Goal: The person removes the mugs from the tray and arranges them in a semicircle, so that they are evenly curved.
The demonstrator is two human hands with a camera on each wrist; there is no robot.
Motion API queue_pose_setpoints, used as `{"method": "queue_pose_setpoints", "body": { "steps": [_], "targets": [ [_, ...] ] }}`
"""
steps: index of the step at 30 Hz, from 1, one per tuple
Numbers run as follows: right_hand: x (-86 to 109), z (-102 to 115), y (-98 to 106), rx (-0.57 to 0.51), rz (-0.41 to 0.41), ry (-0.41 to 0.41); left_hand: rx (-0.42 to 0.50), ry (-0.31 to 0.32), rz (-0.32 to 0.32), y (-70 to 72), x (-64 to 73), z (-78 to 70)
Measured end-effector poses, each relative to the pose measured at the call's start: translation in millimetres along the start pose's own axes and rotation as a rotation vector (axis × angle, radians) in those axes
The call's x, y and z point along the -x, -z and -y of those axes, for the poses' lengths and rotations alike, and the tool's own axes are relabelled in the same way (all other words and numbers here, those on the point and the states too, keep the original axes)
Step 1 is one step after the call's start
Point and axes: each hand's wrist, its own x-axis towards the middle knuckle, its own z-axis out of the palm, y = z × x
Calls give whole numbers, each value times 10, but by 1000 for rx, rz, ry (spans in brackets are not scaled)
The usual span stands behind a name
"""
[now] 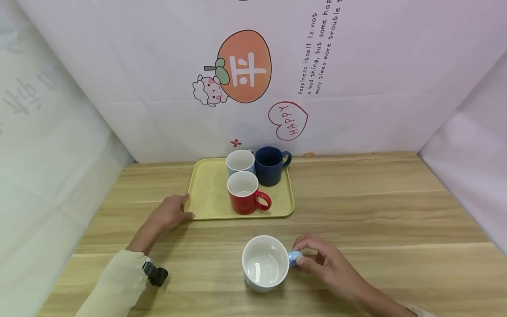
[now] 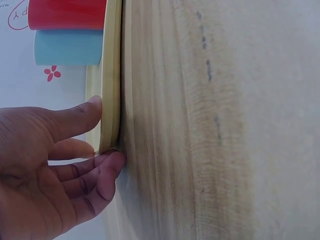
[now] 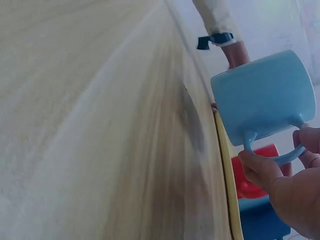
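My right hand [image 1: 330, 266] pinches the handle of a light blue mug [image 1: 264, 264] with a white inside. In the right wrist view this mug [image 3: 265, 97] is raised off the table, and the fingers curl about its handle. At the left front corner of a yellow tray [image 1: 207, 193], my left hand [image 1: 170, 212] grips the rim. The left wrist view shows the thumb of that hand [image 2: 55, 160] against the tray's upper edge and the fingers curled at its underside. On the tray stand a red mug [image 1: 243, 200], a dark blue mug [image 1: 269, 169] and another light blue mug [image 1: 239, 160], partly hidden behind the red one.
The wooden table [image 1: 380, 207] runs under everything. A white printed cloth [image 1: 356, 110] rises behind the tray at the table's back edge, with white cloth [image 1: 43, 145] along the left side too. A black connector [image 1: 156, 274] sits at the left sleeve's cuff.
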Motion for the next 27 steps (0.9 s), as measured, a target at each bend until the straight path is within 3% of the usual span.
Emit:
{"method": "queue_pose_setpoints", "body": {
  "steps": [14,21,27],
  "targets": [
    [14,-15,-74,-82,117,-9,-9,-2,15,28,-47,-62],
    [-10,-53,-76,-28,170,-29,-12,-10,16,3,-44,-59],
    [-66,-108,-94,-48,237,-9,-29,-23,9,-1,-15,-22]
  ]
}}
